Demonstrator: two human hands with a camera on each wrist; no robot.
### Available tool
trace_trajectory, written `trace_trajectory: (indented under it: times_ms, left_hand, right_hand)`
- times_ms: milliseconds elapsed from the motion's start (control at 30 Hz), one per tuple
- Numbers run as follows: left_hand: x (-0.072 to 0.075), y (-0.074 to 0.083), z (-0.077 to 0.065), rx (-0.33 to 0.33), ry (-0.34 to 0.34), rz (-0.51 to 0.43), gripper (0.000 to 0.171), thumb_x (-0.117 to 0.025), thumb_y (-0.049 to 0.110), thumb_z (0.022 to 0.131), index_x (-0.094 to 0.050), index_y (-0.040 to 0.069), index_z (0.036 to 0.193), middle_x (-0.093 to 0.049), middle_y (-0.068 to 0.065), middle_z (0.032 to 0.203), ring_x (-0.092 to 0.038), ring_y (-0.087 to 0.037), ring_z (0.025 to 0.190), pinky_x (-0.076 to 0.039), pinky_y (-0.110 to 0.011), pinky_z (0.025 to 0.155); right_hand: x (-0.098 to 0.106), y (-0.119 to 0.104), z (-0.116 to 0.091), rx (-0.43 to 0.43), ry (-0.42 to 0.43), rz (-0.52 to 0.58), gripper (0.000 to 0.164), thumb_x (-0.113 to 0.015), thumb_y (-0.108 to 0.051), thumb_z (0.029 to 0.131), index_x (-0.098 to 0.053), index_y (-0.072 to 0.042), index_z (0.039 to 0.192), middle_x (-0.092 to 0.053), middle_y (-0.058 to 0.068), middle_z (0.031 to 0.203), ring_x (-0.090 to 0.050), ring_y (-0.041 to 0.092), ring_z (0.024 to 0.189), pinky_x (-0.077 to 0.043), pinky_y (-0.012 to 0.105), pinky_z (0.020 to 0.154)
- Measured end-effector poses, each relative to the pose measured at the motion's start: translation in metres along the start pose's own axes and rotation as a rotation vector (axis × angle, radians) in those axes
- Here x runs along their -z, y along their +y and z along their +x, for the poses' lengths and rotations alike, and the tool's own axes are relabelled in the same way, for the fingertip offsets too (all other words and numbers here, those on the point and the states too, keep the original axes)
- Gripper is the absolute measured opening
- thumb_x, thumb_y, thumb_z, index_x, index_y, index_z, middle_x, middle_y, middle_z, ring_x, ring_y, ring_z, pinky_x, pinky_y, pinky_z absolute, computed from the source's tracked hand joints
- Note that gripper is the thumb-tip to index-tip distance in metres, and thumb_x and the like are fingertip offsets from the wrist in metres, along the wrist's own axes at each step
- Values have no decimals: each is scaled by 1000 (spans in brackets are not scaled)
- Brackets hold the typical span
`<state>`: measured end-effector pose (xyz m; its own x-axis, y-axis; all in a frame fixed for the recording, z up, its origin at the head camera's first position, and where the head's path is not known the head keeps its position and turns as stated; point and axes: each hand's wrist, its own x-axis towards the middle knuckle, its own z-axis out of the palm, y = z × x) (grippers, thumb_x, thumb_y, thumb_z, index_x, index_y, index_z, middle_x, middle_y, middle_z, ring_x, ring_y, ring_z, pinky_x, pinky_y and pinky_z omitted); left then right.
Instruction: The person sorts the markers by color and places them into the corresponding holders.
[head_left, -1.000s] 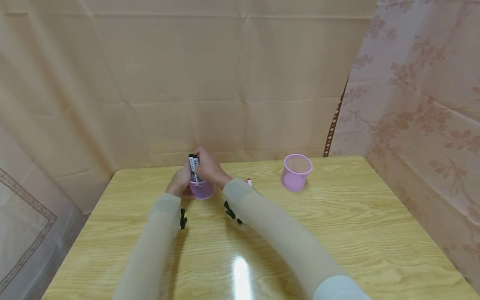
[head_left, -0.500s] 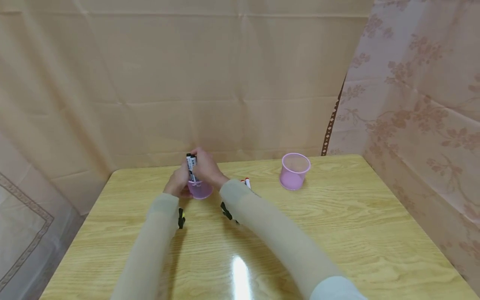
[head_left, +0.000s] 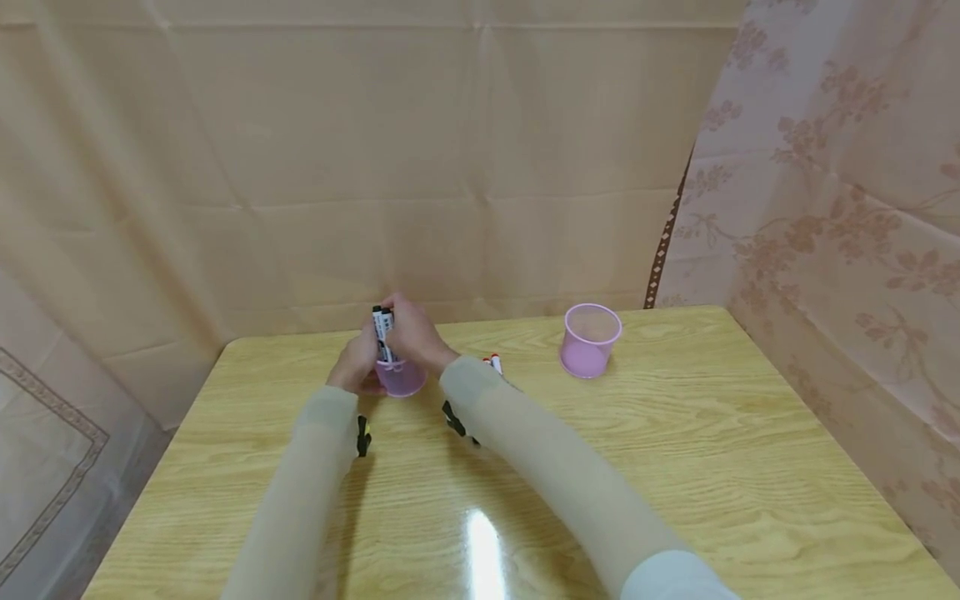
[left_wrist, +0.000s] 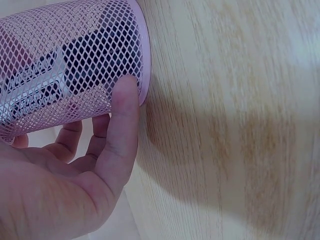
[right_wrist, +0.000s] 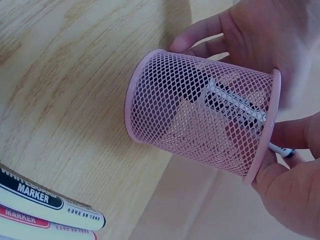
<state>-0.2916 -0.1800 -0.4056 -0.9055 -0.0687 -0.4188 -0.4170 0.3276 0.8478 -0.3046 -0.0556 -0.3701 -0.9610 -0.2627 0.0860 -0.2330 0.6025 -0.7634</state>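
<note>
A pink mesh pen holder [head_left: 402,380] stands upright near the table's far edge, left of centre. My left hand [head_left: 354,364] grips its left side; in the left wrist view the thumb [left_wrist: 125,102] lies on the mesh, low down, with other fingers curled beyond. Two white whiteboard markers [head_left: 383,329] with black ends stand in the holder and poke above its rim. At the rim, my right hand [head_left: 417,337] holds the upper part of a marker from the right. Its fingers partly hide the markers; the right wrist view shows one marker end [right_wrist: 285,150] between them.
A second pink mesh pen holder [head_left: 587,357] stands at the back right. Loose whiteboard markers [head_left: 496,363] with red ends lie partly behind the right sleeve; black and red labels show close in the right wrist view. A beige curtain [head_left: 480,167] hangs behind the table.
The hands and the held pen holder stay nearly in place. The head view has shifted slightly, and a second loose red-ended marker shows beside the right sleeve.
</note>
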Motion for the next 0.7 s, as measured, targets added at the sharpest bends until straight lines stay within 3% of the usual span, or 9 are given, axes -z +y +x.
trace_trajectory:
  times_ms: [233,533,700]
  left_hand:
    - [1,-2,2,-6,-7,-7,94,-13,78,95,-50,6,141,-57,-25,129,-63,-35,100,-59,-45,78]
    - [0,1,2,-10,-6,-4,89,-12,72,99,-48,4,143,-57,-26,128,-64,-35,98,-59,-47,80]
    - [-1,-1,0,-16,-2,-10,88,-13,71,100,-47,2,144,-57,-26,126,-64,-34,96,-60,-45,76]
  right_hand:
    - [3,-2,-1,34,-11,-82,52,-62,12,88,-53,-5,136,-54,9,129,-52,20,113,-50,31,97]
    - [9,-2,4,129,21,-395,34,-59,0,96,-61,-7,129,-63,5,114,-58,16,100,-51,28,88]
    - [4,2,4,204,23,-604,27,-55,-12,103,-63,-9,129,-66,6,117,-59,19,104,-50,32,94]
